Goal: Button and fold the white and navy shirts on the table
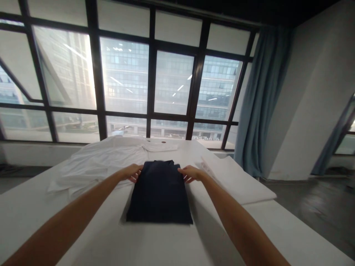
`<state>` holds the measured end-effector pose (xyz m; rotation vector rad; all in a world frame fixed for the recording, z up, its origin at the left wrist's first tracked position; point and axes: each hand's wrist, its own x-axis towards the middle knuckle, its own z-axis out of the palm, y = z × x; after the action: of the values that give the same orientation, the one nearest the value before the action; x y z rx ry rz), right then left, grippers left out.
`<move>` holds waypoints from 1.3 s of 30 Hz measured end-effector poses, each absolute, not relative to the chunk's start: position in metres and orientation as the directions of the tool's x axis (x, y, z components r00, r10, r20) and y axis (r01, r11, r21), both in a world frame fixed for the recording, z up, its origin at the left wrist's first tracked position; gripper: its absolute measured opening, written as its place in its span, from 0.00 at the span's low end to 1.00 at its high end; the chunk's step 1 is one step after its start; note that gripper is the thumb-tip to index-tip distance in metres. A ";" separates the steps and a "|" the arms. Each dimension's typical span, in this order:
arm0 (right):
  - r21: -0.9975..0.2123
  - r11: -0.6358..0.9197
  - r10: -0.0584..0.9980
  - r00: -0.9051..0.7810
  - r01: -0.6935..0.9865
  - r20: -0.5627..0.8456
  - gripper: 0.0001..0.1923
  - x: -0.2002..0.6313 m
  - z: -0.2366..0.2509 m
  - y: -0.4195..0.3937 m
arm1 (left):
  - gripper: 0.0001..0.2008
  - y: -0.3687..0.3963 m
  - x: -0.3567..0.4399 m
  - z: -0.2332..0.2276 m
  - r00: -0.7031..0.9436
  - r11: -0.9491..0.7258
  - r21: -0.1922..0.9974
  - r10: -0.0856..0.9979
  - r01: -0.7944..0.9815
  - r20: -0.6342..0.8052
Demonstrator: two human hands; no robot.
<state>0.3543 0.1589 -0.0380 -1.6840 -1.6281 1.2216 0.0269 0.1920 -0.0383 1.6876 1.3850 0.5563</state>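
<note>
A dark navy folded shirt (pixel 161 195) lies in a neat rectangle in front of me, its collar at the far end. My left hand (pixel 132 173) pinches the far left corner, thumb on top and fingers curled at the side. On the opposite corner, my right hand (pixel 191 173) grips the cloth in the same way. A thin pale edge shows under the shirt along its left side; what it belongs to I cannot make out.
The shirt is on a long white table (pixel 155 244). Crumpled white garments (pixel 97 162) spread over its far left part. A flat white stack (pixel 238 179) lies to the right. Beyond stand dark-framed windows (pixel 174 81) and a blue curtain (pixel 260 107).
</note>
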 end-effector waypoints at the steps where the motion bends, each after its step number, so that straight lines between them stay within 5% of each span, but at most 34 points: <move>1: -0.822 -0.174 0.963 -0.079 0.542 -0.256 0.25 0.353 -0.047 0.166 | 0.33 0.203 0.028 -0.048 0.246 0.000 0.807 0.952 0.591 -0.180; 8: -0.740 -0.100 0.992 0.125 0.666 -0.021 0.09 0.333 -0.072 0.196 | 0.23 0.245 0.048 -0.070 0.129 0.014 0.776 0.984 0.631 -0.122; 13: -0.888 0.084 0.984 0.103 0.451 0.146 0.09 0.336 -0.061 0.212 | 0.17 0.256 0.050 -0.055 0.271 -0.099 0.983 0.961 0.155 0.054; 15: -0.851 0.078 0.973 0.147 0.519 0.178 0.11 0.338 -0.063 0.217 | 0.16 0.261 0.051 -0.057 0.242 -0.134 0.981 0.965 0.139 0.098; 17: -0.711 -0.001 0.963 0.192 0.703 0.188 0.13 0.337 -0.070 0.218 | 0.15 0.266 0.052 -0.064 0.190 -0.170 0.908 0.976 0.383 0.103; 19: -0.497 -0.069 0.958 0.197 0.865 0.210 0.17 0.333 -0.078 0.211 | 0.14 0.267 0.052 -0.074 0.161 -0.219 0.715 0.976 0.664 0.150; 23: -0.265 -0.055 0.941 0.139 0.963 0.310 0.20 0.322 -0.083 0.176 | 0.19 0.247 0.050 -0.080 0.188 -0.314 0.407 0.929 0.858 0.320; 27: -0.238 -0.036 0.950 0.107 0.971 0.293 0.19 0.313 -0.070 0.120 | 0.24 0.183 0.052 -0.070 0.357 -0.473 0.248 0.846 0.845 0.396; 32: -0.194 0.149 0.948 -0.085 0.970 0.306 0.21 0.293 -0.061 0.058 | 0.27 0.094 0.060 -0.081 0.734 -0.772 0.157 0.634 0.616 0.243; 36: -0.088 0.367 0.904 -0.333 0.926 0.266 0.27 0.275 -0.079 0.034 | 0.28 0.063 0.059 -0.104 0.749 -0.759 0.131 0.650 0.637 0.125; 39: -0.114 0.356 0.931 -0.341 0.928 0.132 0.31 0.271 -0.098 0.026 | 0.30 0.056 0.056 -0.112 0.740 -0.752 0.121 0.659 0.648 0.133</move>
<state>0.2713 0.0259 -0.0980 -1.6903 -2.4385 0.0273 0.0562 0.0559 -0.1116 2.8681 1.0790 0.2578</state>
